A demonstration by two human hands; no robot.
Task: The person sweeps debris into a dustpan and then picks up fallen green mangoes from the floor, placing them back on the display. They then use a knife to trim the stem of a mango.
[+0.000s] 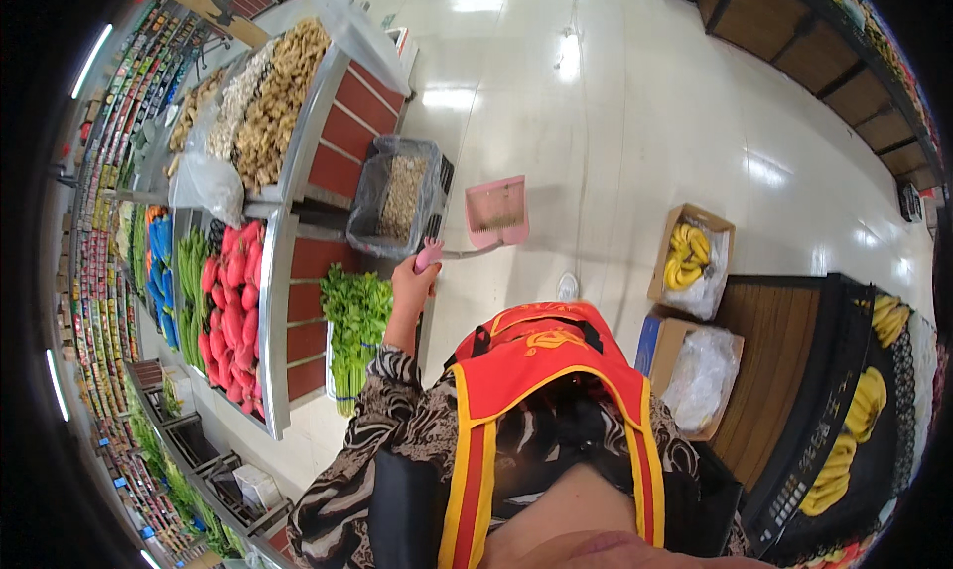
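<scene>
My left hand [414, 280] is closed around the pink handle end [429, 255] of a long-handled dustpan. The grey pole runs right from it to the pink plastic dustpan [496, 211], whose tray has a toothed edge and some dirt inside. Beneath and beside the hand stand leafy green celery-like stalks [356, 308]. Just above the hand is a crate lined with clear plastic [365, 196], holding small pale brown produce [403, 196]. My right hand is out of view; the red apron [551, 360] covers the front of my body.
On the left, a metal-edged display stand [277, 323] holds red-wrapped produce [234, 308], green pods [191, 293] and ginger [279, 100]. To the right, a cardboard box of bananas [686, 256] and a box with plastic wrap [700, 379] sit beside a wooden-sided banana stand [767, 368].
</scene>
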